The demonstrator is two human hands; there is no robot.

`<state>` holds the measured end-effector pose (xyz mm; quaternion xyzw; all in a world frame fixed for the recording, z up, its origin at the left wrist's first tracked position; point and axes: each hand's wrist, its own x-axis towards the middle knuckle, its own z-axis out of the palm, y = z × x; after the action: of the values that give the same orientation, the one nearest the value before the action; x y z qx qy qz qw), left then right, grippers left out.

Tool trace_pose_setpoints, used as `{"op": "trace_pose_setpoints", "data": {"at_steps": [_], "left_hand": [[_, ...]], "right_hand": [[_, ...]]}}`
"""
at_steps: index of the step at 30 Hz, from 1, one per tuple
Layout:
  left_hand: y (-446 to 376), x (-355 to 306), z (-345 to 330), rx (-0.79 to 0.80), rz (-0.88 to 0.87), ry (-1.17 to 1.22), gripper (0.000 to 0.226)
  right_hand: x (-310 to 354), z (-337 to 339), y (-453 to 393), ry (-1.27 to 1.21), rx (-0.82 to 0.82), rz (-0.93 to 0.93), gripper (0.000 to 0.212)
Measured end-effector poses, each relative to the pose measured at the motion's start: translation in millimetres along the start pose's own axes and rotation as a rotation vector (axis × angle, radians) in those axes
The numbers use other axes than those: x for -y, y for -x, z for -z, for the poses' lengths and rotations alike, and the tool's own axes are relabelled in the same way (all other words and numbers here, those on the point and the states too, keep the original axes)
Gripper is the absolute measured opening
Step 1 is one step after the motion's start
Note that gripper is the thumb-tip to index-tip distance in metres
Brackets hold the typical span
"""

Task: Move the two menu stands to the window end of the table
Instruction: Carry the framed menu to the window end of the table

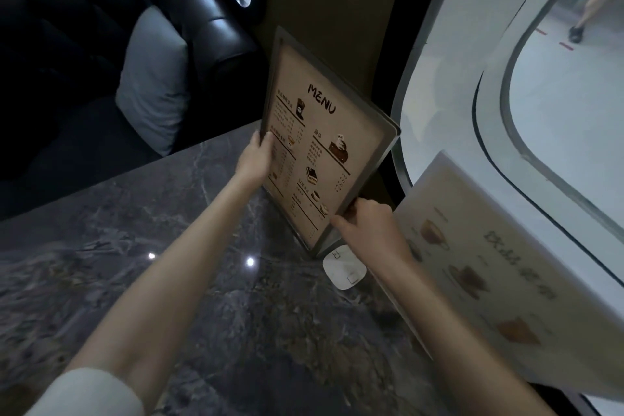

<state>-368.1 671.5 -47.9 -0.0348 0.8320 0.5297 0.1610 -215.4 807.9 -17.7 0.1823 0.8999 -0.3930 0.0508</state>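
I had both arms stretched out, my left hand (255, 159) pinching one side edge of the menu stand (324, 142) and my right hand (366, 223) gripping the opposite edge. Its beige sheet read "MENU". It stood on the dark marble table (189, 280) by the window (506, 111), near the second menu stand (499, 280).

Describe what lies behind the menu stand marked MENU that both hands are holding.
Behind the MENU stand rise a brown wall panel and the window frame. The table edge directly behind it is covered.
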Motion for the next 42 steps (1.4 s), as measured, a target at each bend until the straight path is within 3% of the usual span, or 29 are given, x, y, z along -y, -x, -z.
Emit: {"op": "trace_pose_setpoints", "data": {"at_steps": [3,9,14,16,18,21,24,27,32,36,42], "left_hand": [[25,5,-6,-0.042,-0.074,-0.140,0.047],[69,7,-13,0.022,-0.181,-0.308,0.038],[94,17,-17,-0.190,-0.563,-0.707,0.031],[101,29,-22,-0.219,-0.598,-0.729,0.037],[104,42,-28,-0.182,-0.486,-0.710,0.047],[100,64,-43,-0.086,-0.258,-0.568,0.061],[92,75,-50,0.079,0.053,-0.013,0.060],[88,79,-52,0.181,0.293,0.504,0.048],[79,81,-60,0.151,0.350,0.606,0.046],[77,74,-67,0.112,0.354,0.634,0.040],[70,73,-63,0.169,0.387,0.642,0.057]], "right_hand": [[14,13,5,0.102,0.074,0.013,0.033],[61,47,15,0.193,0.066,0.261,0.024],[94,91,17,0.321,-0.108,0.547,0.023],[98,105,11,0.358,-0.179,0.600,0.022],[97,114,2,0.466,-0.213,0.638,0.022],[93,117,-16,0.580,-0.114,0.552,0.033],[89,115,-29,0.407,0.046,0.371,0.045],[89,112,-37,0.269,0.110,0.308,0.036],[93,115,-48,0.192,0.179,0.284,0.011],[95,119,-55,0.171,0.188,0.268,0.011],[90,122,-57,0.118,0.165,0.232,0.015]]}}
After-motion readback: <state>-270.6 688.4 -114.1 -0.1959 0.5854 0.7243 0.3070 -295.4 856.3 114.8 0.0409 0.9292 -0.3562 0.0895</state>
